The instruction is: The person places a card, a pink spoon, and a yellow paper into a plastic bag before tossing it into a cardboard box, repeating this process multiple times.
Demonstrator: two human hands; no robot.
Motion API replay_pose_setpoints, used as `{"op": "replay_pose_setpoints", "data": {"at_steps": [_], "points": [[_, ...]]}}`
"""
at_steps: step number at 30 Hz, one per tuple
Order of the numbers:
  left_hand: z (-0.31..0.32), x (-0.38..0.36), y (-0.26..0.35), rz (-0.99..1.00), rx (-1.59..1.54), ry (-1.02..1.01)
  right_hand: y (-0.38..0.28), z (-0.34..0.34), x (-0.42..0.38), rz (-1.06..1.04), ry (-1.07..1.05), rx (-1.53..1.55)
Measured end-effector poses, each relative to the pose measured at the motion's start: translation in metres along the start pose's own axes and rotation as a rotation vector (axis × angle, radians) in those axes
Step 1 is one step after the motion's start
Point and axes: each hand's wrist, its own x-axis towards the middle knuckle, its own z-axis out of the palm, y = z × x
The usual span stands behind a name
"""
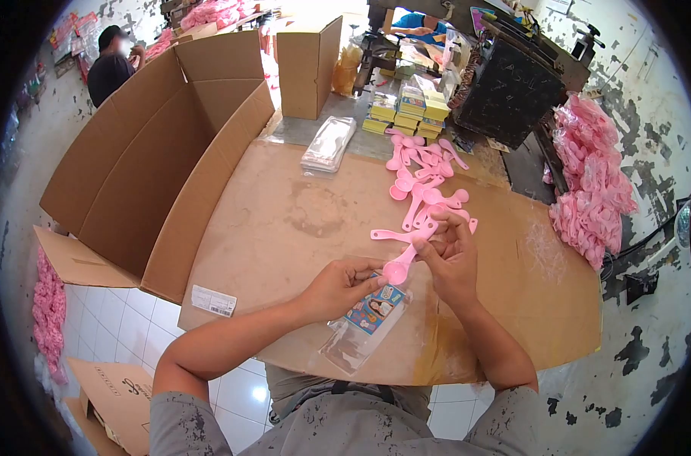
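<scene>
My right hand is closed on the handle of a pink spoon, whose round bowl points down and to the left. My left hand pinches the top of a clear plastic bag beside the spoon's bowl. Inside or on the bag lies a blue printed card; which of the two is hard to tell. Just beyond my hands, a pile of pink spoons spreads over the cardboard-covered table.
A large open carton stands at the left. Behind are clear bags, stacked yellow-edged cards, an upright box and a black box. Pink bundles hang at the right. A person sits far left.
</scene>
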Motion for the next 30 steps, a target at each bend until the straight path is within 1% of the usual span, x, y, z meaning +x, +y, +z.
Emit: {"op": "replay_pose_setpoints", "data": {"at_steps": [1,4,7,8,10,12,13,14,16,17,19,20,22,23,25,26,28,29,30], "points": [[0.0,0.001,-0.002,0.026,-0.053,0.0,-0.001,0.002,-0.003,0.003,-0.009,-0.005],[0.0,0.001,0.0,-0.003,0.047,0.026,0.006,-0.003,-0.007,-0.003,-0.049,-0.008],[0.002,-0.003,0.016,0.017,0.052,0.082,0.014,-0.009,-0.009,-0.006,-0.139,-0.075],[0.0,-0.003,0.014,0.002,-0.015,0.064,0.014,-0.011,-0.01,-0.004,-0.175,-0.109],[-0.005,-0.002,0.008,-0.029,-0.148,0.029,0.007,-0.017,-0.007,-0.09,-0.387,-0.376],[-0.004,0.0,0.008,0.018,-0.081,0.053,0.007,-0.02,-0.004,-0.058,-0.428,-0.369],[-0.003,0.0,0.01,0.04,-0.048,0.065,0.009,-0.02,-0.002,0.017,-0.363,-0.228],[-0.003,-0.001,0.013,0.019,-0.053,0.046,0.01,-0.018,0.0,0.093,-0.296,-0.089],[-0.003,-0.003,0.021,-0.02,-0.067,0.005,-0.008,-0.009,-0.001,-0.014,-0.334,-0.192],[-0.004,-0.003,0.019,0.007,-0.084,-0.036,-0.02,-0.004,0.001,-0.07,-0.353,-0.244],[-0.005,-0.002,0.012,0.06,-0.114,-0.117,-0.033,-0.003,0.005,-0.264,-0.495,-0.455],[-0.005,-0.003,0.012,0.08,-0.129,-0.109,-0.04,-0.004,0.007,-0.364,-0.564,-0.559],[-0.005,-0.005,0.013,0.116,-0.16,-0.091,-0.06,-0.004,0.011,-0.407,-0.571,-0.492],[-0.004,-0.006,0.016,0.267,0.052,0.0,-0.072,-0.003,0.012,-0.424,-0.575,-0.459],[-0.002,-0.009,0.028,0.564,0.474,0.18,-0.1,0.002,0.013,-0.558,-0.617,-0.742],[-0.002,-0.012,0.033,0.607,0.494,0.129,-0.109,0.004,0.012,-0.622,-0.633,-0.885],[-0.003,-0.017,0.044,0.699,0.533,0.034,-0.114,0.005,0.009,-0.578,-0.571,-0.987],[0.002,-0.02,0.046,0.674,0.523,0.036,-0.115,0.006,0.009,-0.557,-0.539,-1.039],[0.008,-0.024,0.047,0.65,0.515,0.038,-0.113,0.008,0.007,-0.507,-0.507,-0.972]]}}
